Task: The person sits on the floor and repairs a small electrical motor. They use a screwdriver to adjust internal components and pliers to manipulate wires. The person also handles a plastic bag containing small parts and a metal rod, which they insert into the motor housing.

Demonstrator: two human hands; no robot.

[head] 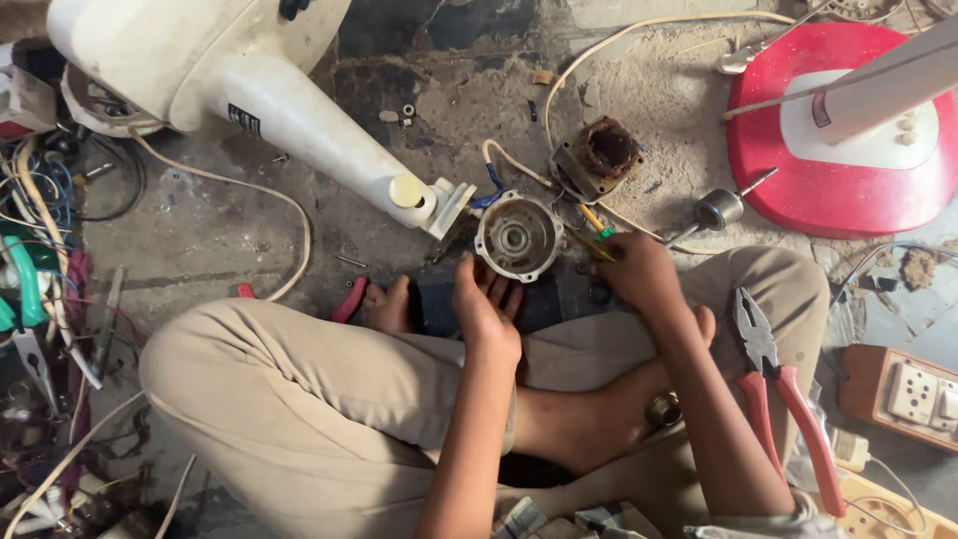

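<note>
I sit cross-legged on a dusty floor. My left hand (486, 302) steadies a round metal motor cover (518, 238) from below, fingers touching its rim. My right hand (639, 269) is closed around a screwdriver with a yellow and green handle (596, 227), its tip at the cover's right edge. Behind the cover lies a rusty motor stator (598, 155) with copper windings, joined by blue and cream wires. A rotor on a shaft (718, 210) rests to the right.
A white fan body and neck (289, 110) lies at upper left. A red and white fan base (838, 130) stands at upper right. Red-handled pliers (773, 384) rest on my right knee. A switchboard (903, 389) is at right; tangled wires and tools (45, 260) at left.
</note>
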